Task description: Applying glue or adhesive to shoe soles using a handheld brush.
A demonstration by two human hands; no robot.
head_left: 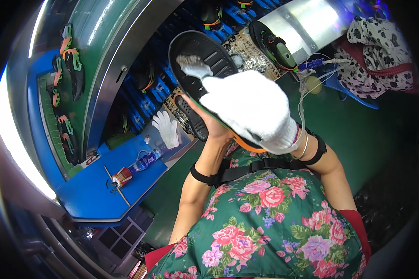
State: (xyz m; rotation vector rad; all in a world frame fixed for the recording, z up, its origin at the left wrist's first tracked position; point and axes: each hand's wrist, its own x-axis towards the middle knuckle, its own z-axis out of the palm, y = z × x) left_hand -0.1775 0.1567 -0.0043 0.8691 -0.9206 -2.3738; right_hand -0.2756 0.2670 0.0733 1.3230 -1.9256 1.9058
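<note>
My left hand [213, 124], bare, grips a black shoe sole [184, 44] by its side and holds it tilted up in front of me. The sole has a raised rim and ribs inside. A white knitted glove covers my right hand [251, 104], which is closed over the sole. From its fingers a brush [191, 65] with greyish-white bristles reaches into the toe end of the sole; its handle is hidden by the glove. An orange loop [249, 145] shows below the glove. Another black sole [191, 114] with small holes lies just left of my left wrist.
A stained work surface [242, 44] carries a black shoe upper [272, 45]. At left, a blue table [91, 197] holds a bottle [146, 160], a red-and-white container [122, 176] and a spare white glove [165, 129]. Shoe uppers [72, 65] lie beyond. Spotted cloth [381, 60] hangs right.
</note>
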